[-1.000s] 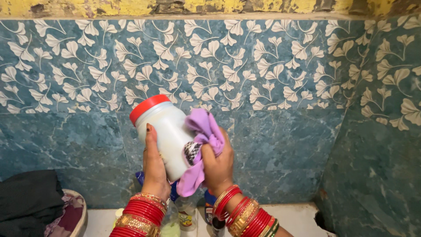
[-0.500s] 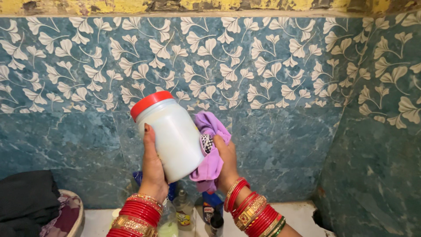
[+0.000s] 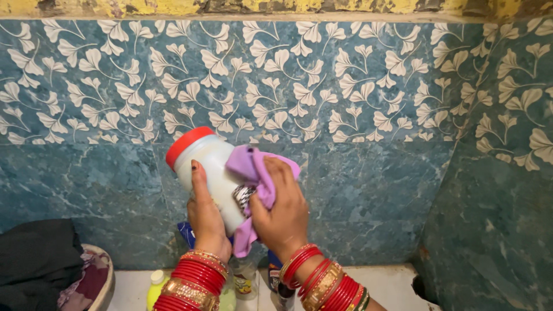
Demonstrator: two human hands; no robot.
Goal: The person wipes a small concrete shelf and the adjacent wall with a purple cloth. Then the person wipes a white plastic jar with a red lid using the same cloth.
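A white plastic jar [image 3: 214, 167] with a red lid [image 3: 188, 145] is held up, tilted left, in front of a blue tiled wall. My left hand [image 3: 205, 216] grips the jar from below and behind, thumb up along its side. My right hand [image 3: 282, 210] presses a purple cloth [image 3: 253, 173] flat against the jar's right side; the cloth hangs down below the hand. Both wrists carry stacks of red and gold bangles.
Below the hands, several bottles [image 3: 246, 279] stand on a white ledge [image 3: 391, 285], among them a yellow-capped one [image 3: 155, 285]. A dark cloth [image 3: 34, 262] lies over a basin [image 3: 103, 276] at lower left. The tiled wall [image 3: 357, 103] turns a corner at the right.
My right hand with the cloth has slid from the jar's lower right side up and over its front. The jar has tipped slightly lower and to the left.
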